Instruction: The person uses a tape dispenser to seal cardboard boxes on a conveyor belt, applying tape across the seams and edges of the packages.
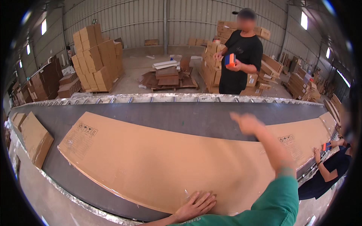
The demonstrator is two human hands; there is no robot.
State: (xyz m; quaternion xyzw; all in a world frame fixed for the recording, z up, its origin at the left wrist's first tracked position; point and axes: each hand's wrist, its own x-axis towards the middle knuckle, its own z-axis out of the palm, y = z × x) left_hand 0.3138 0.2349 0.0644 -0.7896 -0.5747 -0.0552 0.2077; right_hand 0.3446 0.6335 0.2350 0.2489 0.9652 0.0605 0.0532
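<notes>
Brown cardboard forms the long carton (143,158) lying on the grey belt (184,117) — a wide strip of belt runs open past its far edge. Left hand (195,207) rests flat on the carton's near side, fingers loosely released; right hand (247,124) hovers above the belt, too blurred to tell its fingers' state.
</notes>
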